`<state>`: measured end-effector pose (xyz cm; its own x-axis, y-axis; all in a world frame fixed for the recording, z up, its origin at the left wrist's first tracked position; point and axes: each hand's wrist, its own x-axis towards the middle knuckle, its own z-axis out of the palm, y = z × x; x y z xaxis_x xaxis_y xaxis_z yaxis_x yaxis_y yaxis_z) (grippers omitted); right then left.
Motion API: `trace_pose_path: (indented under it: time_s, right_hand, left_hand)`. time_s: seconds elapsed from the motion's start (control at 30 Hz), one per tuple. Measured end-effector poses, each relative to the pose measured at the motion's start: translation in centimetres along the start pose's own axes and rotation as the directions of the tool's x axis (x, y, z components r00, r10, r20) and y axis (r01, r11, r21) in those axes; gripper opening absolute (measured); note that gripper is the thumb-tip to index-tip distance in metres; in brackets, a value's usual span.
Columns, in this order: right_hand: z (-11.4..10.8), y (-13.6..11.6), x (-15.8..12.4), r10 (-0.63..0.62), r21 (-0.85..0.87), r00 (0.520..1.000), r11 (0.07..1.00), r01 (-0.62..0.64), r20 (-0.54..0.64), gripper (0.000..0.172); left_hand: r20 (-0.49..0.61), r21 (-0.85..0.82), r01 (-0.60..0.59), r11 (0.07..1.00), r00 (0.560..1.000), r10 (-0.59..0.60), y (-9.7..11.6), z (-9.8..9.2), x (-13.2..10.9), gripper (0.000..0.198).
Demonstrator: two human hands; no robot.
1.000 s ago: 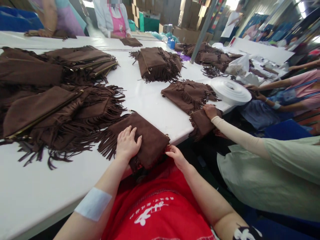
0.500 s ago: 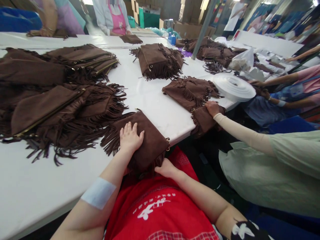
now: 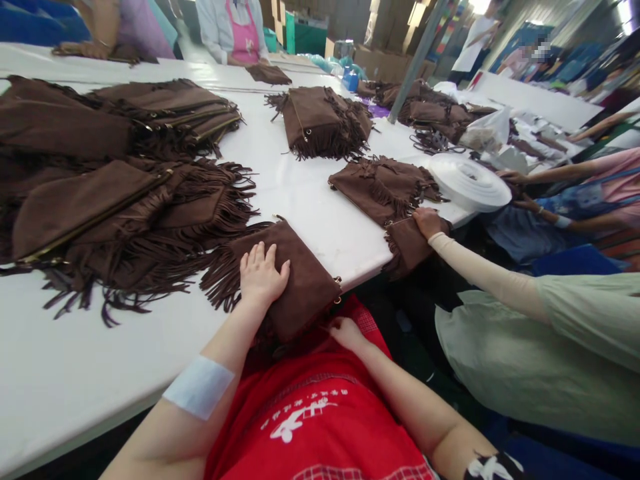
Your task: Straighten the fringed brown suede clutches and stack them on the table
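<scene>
You sit at a long white table (image 3: pixel 310 200) in a busy workshop. A grey metal post (image 3: pixel 417 60) rises from the table's far side. Behind it, stacked cardboard boxes (image 3: pixel 385 33) line the back wall. A second white table (image 3: pixel 530 100) stands off to the right. Bright daylight (image 3: pixel 480 5) enters top right.
</scene>
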<state>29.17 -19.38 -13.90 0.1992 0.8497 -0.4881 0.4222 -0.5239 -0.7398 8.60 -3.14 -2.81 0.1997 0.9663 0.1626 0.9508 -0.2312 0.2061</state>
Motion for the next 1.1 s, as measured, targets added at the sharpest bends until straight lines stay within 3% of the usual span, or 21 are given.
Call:
trace_pose_path:
  time_s: [0.13,0.23,0.33,0.6,0.73,0.9,1.1]
  right_hand:
    - [-1.5,-2.0,0.2,-0.146,0.182,0.979,0.968,0.171,-0.144,0.050]
    - [-2.6,-4.3,-0.7,-0.343,0.513,0.939,0.806,0.296,-0.002,0.041]
    - [-2.9,-6.2,-1.8,-0.433,0.635,0.891,0.729,0.256,0.137,0.027]
    - [-2.5,-7.3,-1.4,-0.300,0.478,0.944,0.855,0.201,0.140,0.015]
    - [-2.1,-6.9,-1.1,-0.234,0.249,0.966,0.947,0.201,0.111,0.003]
    - [-0.2,-4.2,-1.8,0.001,0.028,0.954,1.000,-0.010,0.301,0.005]
    - [0.0,-0.2,-2.2,0.033,-0.028,0.970,0.999,-0.027,0.240,0.010]
  left_hand:
    - [-0.009,-0.017,0.004,1.000,1.000,-0.005,0.1,-0.1,-0.1,0.065]
    - [-0.003,-0.030,0.007,1.000,1.000,-0.007,0.1,-0.1,-0.1,0.066]
    - [-0.001,-0.026,0.006,1.000,1.000,-0.006,0.1,-0.1,0.0,0.066]
    - [-0.014,-0.003,0.003,1.000,1.000,-0.003,-0.1,0.1,-0.1,0.065]
    - [-0.019,0.006,0.009,1.000,1.000,-0.008,0.0,0.2,-0.1,0.064]
    - [-0.016,0.006,0.010,1.000,1.000,-0.010,0.1,0.0,-0.1,0.064]
    - [-0.001,0.015,0.017,1.000,1.000,-0.017,0.1,-0.2,-0.1,0.064]
